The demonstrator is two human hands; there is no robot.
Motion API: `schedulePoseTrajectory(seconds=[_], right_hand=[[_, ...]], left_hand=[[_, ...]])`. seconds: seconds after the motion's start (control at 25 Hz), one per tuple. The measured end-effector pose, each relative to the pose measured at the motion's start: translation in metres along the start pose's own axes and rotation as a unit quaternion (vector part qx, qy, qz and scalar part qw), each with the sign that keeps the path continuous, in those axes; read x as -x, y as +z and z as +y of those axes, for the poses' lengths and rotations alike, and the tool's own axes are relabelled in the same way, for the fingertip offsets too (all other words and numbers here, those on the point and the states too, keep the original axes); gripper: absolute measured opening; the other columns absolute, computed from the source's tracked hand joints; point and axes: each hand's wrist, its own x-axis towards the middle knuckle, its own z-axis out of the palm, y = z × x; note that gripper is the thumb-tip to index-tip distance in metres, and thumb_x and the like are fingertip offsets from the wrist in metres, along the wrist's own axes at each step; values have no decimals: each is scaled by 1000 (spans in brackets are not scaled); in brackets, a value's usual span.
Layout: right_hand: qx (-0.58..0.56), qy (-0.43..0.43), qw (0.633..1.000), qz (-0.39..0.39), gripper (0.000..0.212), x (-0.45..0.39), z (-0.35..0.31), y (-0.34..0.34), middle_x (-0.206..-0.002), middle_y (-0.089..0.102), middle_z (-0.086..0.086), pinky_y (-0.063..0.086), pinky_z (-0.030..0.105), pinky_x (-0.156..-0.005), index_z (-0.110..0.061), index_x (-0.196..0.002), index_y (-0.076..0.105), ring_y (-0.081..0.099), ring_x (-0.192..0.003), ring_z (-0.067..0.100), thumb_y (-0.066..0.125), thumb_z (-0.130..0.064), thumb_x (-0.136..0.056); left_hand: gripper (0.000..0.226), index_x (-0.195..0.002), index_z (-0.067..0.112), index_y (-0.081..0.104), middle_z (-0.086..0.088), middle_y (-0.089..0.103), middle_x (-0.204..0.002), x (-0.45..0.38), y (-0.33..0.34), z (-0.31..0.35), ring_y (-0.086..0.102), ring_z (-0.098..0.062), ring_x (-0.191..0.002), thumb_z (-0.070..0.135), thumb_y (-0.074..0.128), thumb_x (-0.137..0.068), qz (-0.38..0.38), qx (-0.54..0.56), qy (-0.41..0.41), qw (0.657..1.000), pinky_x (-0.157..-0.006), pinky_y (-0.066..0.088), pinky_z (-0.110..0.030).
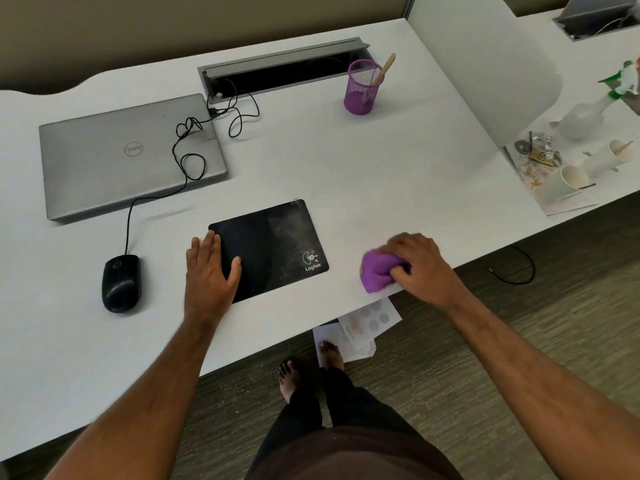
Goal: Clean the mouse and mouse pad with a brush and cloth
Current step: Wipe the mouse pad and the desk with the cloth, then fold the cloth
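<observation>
The left hand [211, 268] lies flat, fingers straight, on the near left corner of the pad [268, 249] on the table [381, 161], the mouse [121, 283] left of the pad, while the right hand [417, 263] grips a bunched cloth [377, 270] right of the pad.

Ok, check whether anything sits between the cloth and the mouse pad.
Nothing visible does. The right hand holds the cloth on bare desk just right of the mouse pad; the left hand rests on the pad's far side.
</observation>
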Motion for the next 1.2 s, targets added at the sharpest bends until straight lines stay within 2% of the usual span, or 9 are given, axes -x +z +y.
schedulePoseTrajectory(seconds=[0.16, 0.32, 0.44, 0.52, 0.6, 0.72, 0.96, 1.08, 1.2], right_hand=[[11, 34, 999, -36, 46, -27, -11, 23, -130, 62, -1, 39, 43, -104, -24, -136, 62, 53, -117, 19, 62, -12, -91], [18, 75, 997, -29, 36, 15, 8, 22, -113, 63, -12, 37, 36, -96, -30, -121, 67, 54, -103, 9, 62, -18, -87], [19, 116, 988, -101, 21, 46, 23, 8, -100, 61, -16, 40, 29, -85, -40, -100, 62, 56, -95, 7, 61, -25, -86], [21, 150, 977, -151, 22, 60, 27, -4, -96, 62, -11, 43, 22, -76, -42, -91, 57, 60, -90, 9, 67, -22, -89], [-24, 197, 972, -128, 22, 68, 26, -11, -100, 65, -6, 45, 20, -72, -36, -95, 61, 62, -91, 9, 68, -15, -91], [-115, 234, 965, -34, 23, 57, 12, -18, -103, 67, -6, 49, 23, -75, -27, -106, 67, 65, -94, 11, 64, -7, -94], [-271, 210, 939, 20, 32, 6, -32, -32, -110, 69, -6, 58, 25, -73, -26, -121, 65, 69, -96, 14, 58, -5, -99], [-357, 218, 907, 48, 34, -16, -41, -31, -113, 71, 0, 56, 27, -76, -27, -123, 62, 69, -99, 18, 56, -5, -99], [-465, 231, 853, 52, 32, -37, -44, -23, -104, 75, 5, 50, 29, -74, -25, -120, 65, 67, -91, 18, 53, -8, -96]], left_hand=[[68, -163, 9, 26, -7, 20, -172, 0, -2, -1, 6, -26, -161, 45, 44, -107, -8, 6, -1, 1000, -131, 5, -42], [65, -161, 8, 30, -7, 23, -171, -1, -7, 1, 8, -27, -160, 40, 48, -108, -8, 19, -6, 1000, -131, 6, -41], [64, -162, 9, 29, -6, 23, -171, -2, -10, 0, 8, -26, -160, 40, 47, -108, -21, 27, -3, 999, -131, 6, -41], [64, -162, 10, 28, -5, 22, -172, -3, -12, -2, 8, -25, -161, 40, 47, -108, -30, 36, -1, 999, -131, 6, -42], [64, -163, 12, 28, -3, 21, -172, -3, -18, -1, 8, -25, -161, 41, 46, -108, -32, 52, -2, 998, -131, 7, -41], [65, -163, 13, 28, -1, 21, -172, -2, -27, 11, 8, -22, -161, 41, 47, -108, -19, 68, 4, 997, -130, 6, -36], [64, -162, 15, 31, 0, 26, -170, 2, -33, 62, 14, -16, -159, 32, 56, -106, -18, 120, 54, 991, -128, 12, -31], [62, -161, 18, 34, 4, 31, -168, 5, -32, 95, 19, -12, -158, 31, 58, -105, -48, 160, 72, 983, -128, 15, -29], [56, -155, 22, 45, 4, 46, -158, 3, -28, 130, 40, -12, -147, 34, 61, -103, -81, 224, 59, 969, -124, 34, -36]])
